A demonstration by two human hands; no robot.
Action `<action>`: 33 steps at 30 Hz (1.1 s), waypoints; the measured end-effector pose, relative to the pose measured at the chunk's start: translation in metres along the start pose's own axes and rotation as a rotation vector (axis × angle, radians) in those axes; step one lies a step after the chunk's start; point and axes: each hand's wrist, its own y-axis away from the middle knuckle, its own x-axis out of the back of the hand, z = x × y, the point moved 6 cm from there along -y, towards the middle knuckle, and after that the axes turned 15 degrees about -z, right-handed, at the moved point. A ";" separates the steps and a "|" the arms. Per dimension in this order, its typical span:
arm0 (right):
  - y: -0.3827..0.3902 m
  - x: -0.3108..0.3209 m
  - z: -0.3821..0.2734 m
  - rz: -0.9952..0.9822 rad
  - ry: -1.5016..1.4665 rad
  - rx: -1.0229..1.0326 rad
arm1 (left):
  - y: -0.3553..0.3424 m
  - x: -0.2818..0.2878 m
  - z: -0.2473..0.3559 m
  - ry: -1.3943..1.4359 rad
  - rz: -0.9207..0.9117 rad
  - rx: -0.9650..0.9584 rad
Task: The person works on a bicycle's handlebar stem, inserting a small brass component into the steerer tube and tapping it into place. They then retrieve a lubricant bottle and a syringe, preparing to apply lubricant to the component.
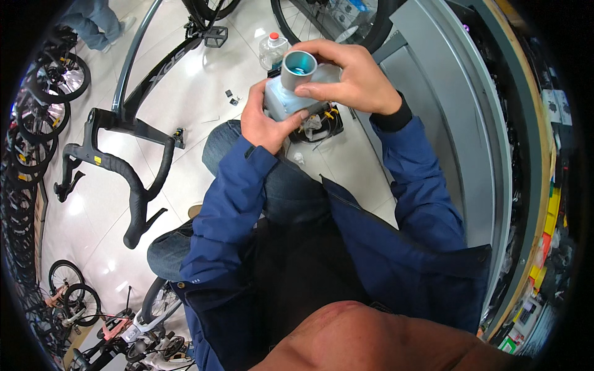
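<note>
In front of my knees, a translucent whitish-blue plastic bottle (pixel 283 100) is held up by my left hand (pixel 263 120), fingers and thumb wrapped round its lower body. A grey round cup (pixel 289 79) stands over the bottle, its open mouth facing up and blue-green inside. My right hand (pixel 352 77) grips this cup, with the thumb low on its near side and the fingers round its far side. Whether the cup is attached to the bottle cannot be seen. Just beyond them, a clear jug with a red cap (pixel 273 52) stands on the tiled floor.
At left is a bicycle with black drop handlebars (pixel 127 170). A grey metal cabinet (pixel 427 105) rises close on the right. Small black parts (pixel 231 98) lie on the floor, and a black tray (pixel 325 127) sits below my hands. More bicycles (pixel 74 297) line the left.
</note>
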 end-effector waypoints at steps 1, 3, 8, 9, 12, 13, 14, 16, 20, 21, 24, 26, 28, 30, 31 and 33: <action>-0.001 -0.001 0.000 -0.008 0.014 0.003 | 0.000 0.000 -0.001 -0.002 0.003 0.000; -0.007 -0.002 -0.001 0.009 0.100 0.048 | -0.001 0.002 -0.003 0.001 0.024 -0.014; -0.012 -0.003 0.000 -0.009 0.087 0.054 | 0.000 0.003 -0.002 0.054 0.033 -0.023; -0.012 -0.003 0.001 -0.027 0.089 0.040 | 0.001 0.001 -0.001 0.114 0.027 -0.040; -0.013 -0.003 0.002 -0.050 0.091 0.021 | -0.001 0.002 -0.001 0.113 0.023 -0.033; -0.013 -0.003 0.003 -0.053 0.094 0.019 | -0.001 0.001 -0.002 0.105 0.027 -0.026; -0.014 -0.002 0.002 -0.042 0.125 0.047 | -0.001 0.001 -0.002 0.102 0.031 -0.028; -0.016 -0.001 0.000 -0.020 0.187 0.103 | -0.003 0.002 -0.001 0.101 0.038 -0.036; -0.018 0.003 0.000 0.009 0.221 0.144 | -0.008 0.006 0.002 0.163 0.048 -0.059; -0.018 0.006 0.000 0.027 0.235 0.153 | -0.009 0.008 0.002 0.192 0.055 -0.056; -0.009 0.020 0.008 0.140 0.060 0.135 | -0.014 0.019 0.005 0.224 0.086 -0.060; -0.001 0.024 0.017 0.228 0.075 0.119 | -0.017 0.030 0.004 0.232 0.111 -0.016; 0.017 0.020 0.036 0.279 0.018 0.037 | -0.025 0.046 0.009 0.123 0.176 -0.094; 0.034 0.007 0.060 0.357 -0.023 0.034 | -0.030 0.063 0.011 0.086 0.209 -0.133; 0.044 -0.001 0.079 0.353 -0.097 -0.029 | -0.033 0.071 0.010 0.068 0.230 -0.145; 0.066 -0.019 0.127 0.369 -0.248 -0.178 | -0.038 0.090 0.007 0.016 0.269 -0.144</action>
